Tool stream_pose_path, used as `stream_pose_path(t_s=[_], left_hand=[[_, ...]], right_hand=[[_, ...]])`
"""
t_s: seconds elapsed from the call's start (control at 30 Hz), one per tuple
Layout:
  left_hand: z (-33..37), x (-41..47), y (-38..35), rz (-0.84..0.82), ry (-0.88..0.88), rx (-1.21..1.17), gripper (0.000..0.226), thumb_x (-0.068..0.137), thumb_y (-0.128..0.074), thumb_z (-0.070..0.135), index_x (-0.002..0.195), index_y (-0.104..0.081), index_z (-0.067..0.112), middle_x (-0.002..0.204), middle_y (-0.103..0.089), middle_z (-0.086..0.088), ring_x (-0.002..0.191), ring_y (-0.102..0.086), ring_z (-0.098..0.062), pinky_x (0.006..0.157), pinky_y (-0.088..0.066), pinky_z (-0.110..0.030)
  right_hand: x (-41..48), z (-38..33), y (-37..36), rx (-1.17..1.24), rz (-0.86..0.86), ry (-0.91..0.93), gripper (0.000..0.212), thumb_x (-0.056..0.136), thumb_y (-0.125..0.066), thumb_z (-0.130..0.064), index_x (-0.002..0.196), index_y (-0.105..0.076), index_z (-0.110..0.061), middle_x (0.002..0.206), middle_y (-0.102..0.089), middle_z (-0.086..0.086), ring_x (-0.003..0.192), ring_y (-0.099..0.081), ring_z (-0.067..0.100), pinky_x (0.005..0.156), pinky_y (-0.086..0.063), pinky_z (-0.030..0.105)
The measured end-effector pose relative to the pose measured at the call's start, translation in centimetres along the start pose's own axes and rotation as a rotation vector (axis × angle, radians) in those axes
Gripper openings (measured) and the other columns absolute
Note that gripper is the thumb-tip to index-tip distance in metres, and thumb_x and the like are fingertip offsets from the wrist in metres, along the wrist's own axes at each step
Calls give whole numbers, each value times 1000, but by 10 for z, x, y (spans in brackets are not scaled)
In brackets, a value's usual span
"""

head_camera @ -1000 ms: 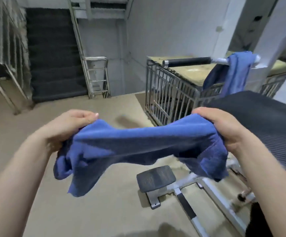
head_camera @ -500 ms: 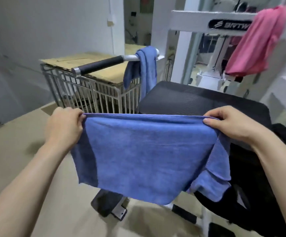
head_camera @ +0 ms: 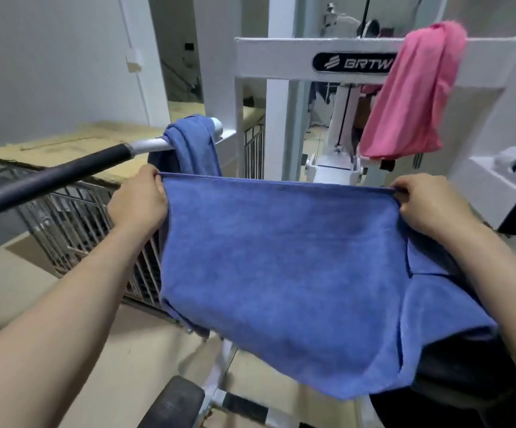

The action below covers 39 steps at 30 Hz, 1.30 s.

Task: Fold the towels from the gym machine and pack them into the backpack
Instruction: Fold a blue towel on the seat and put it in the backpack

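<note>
A blue towel [head_camera: 284, 267] hangs stretched flat between my hands, its top edge pulled taut. My left hand [head_camera: 139, 202] pinches its upper left corner and my right hand [head_camera: 426, 205] pinches its upper right corner. The towel's lower part drapes over a dark surface at the right, which it mostly hides. A second blue towel [head_camera: 193, 146] hangs over the machine's handle bar [head_camera: 65, 171]. A pink towel [head_camera: 411, 97] is draped over the white gym machine frame [head_camera: 281, 54]. No backpack can be made out.
A metal railing [head_camera: 74, 230] stands at the left behind the handle bar, with cardboard [head_camera: 74, 143] on top. A black foot pad [head_camera: 170, 403] on white machine legs lies low in the middle. Beige floor [head_camera: 19, 291] spreads to the left.
The bunched towel has been spread out flat and pulled taut between both hands. My view has swung right and up towards the gym machine, bringing the pink towel into sight.
</note>
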<state>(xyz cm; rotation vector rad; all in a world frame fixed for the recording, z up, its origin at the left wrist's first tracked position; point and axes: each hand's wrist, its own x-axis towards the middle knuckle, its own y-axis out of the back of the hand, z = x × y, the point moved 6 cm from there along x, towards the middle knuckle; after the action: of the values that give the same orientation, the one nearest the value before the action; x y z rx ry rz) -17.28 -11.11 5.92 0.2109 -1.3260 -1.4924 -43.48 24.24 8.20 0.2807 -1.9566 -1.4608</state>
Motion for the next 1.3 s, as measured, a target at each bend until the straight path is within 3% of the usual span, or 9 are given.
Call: stream_pose_path(t_s=[0.2,0.3,0.43,0.57,0.7,0.8,0.9,1.03,1.3], left_hand=[[33,54,-31,-31,-37,22,20,99,-30,27,99,-45,14,100,-62,-25,89,-58,-44,64,-33,-41],[44,63,-40,-61,-58,-3,24,93,-38,12,117,-40,12,100,-59,-31,89,-57,-48,65,-34,-43],[116,12,-48,-222,-422,-83,43,88,-47,12,130,-46,23,115,-64,-13,99,-60,-39,73,-46,-43],[188,-97,-51,-520,-893,-228,32,90,-34,47,94,-58,27,98,-58,8,98,-55,-22,80,-48,-40],[236,-168,-44,-623,-1103,-214,63,85,-9,66,107,-54,28,115,-52,6,110,-45,-23,87,-43,-41],[266,-206,-43,-701,-1155,-273,57,90,-29,63,133,-44,28,133,-45,3,120,-37,-27,91,-36,-45],[286,-225,-44,-752,-1083,-394,67,88,-57,41,146,-27,25,131,-46,-7,116,-42,-34,93,-39,-44],[301,-234,-35,-830,-878,-697,61,80,-60,14,135,-40,33,113,-58,-6,105,-54,-29,86,-45,-37],[332,-302,-18,-909,-903,-681,31,88,-58,34,119,-60,39,86,-46,13,89,-53,-11,80,-43,-27]], right_hand=[[51,46,-23,-49,-175,-90,31,73,-53,4,88,-72,-17,93,-70,10,87,-61,34,78,-53,41],[54,68,-28,-80,-267,-171,36,77,-55,1,104,-68,-17,95,-66,4,89,-59,31,80,-52,40],[43,70,-26,-95,-349,-171,38,88,-58,-19,126,-58,-22,117,-64,4,107,-57,30,85,-46,34],[8,41,-7,22,-475,-200,52,88,-54,-55,132,-54,-26,126,-61,-1,117,-54,24,101,-41,36],[-30,35,-8,-131,-462,-259,59,86,-60,-49,137,-43,-23,134,-56,7,118,-54,29,97,-44,38],[-35,42,-3,-53,-234,-327,42,85,-55,-17,126,-53,-13,121,-61,14,110,-57,31,86,-44,33],[-44,62,2,331,-77,-533,20,79,-51,1,90,-66,-8,77,-60,10,71,-56,24,58,-42,24],[-54,109,-2,888,59,-748,22,81,-48,10,82,-66,-2,57,-50,9,45,-43,15,42,-32,19],[-36,197,-25,418,131,-702,27,85,-57,-22,66,-61,-4,67,-59,11,67,-54,24,56,-39,31]])
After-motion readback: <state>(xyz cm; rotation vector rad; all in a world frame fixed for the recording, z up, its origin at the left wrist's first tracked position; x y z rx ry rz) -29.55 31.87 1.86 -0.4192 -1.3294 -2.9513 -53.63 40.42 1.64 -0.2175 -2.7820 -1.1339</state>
